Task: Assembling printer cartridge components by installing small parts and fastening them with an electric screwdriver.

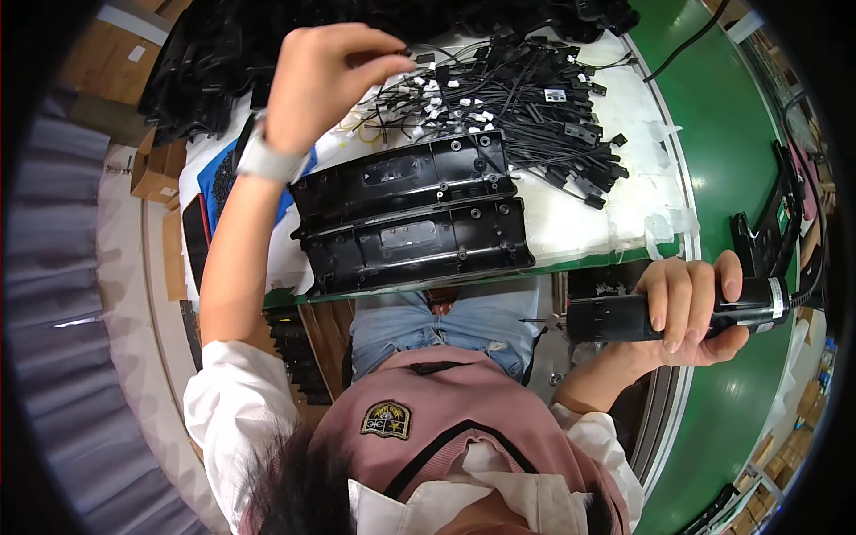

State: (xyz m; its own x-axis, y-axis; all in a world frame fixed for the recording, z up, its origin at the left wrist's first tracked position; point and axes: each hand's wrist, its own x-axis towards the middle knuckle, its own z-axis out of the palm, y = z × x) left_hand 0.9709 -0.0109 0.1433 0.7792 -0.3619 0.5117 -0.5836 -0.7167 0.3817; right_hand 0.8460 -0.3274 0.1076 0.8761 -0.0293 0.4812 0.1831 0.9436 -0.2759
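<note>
My left hand (334, 76) is raised over the far part of the table, fingertips drawn together in a pinch at the edge of a heap of black cables (535, 116) with small white connectors. Whatever lies between those fingertips is too small to make out. In my right hand (691, 308) is a black electric screwdriver (615, 318), gripped around its body, its thin bit pointing left beyond the table's front edge. Two long black plastic housings lie side by side in front of me: a far housing (401, 176) and a near housing (419, 242), their hollow sides with screw posts facing up.
Many black plastic parts (209, 76) are piled at the back left. A blue tray (217, 183) of small dark pieces sits beside my left forearm. White sheeting (580, 227) covers the work area; a green tabletop (713, 178) runs along the right. The screwdriver's cord (816, 276) trails right.
</note>
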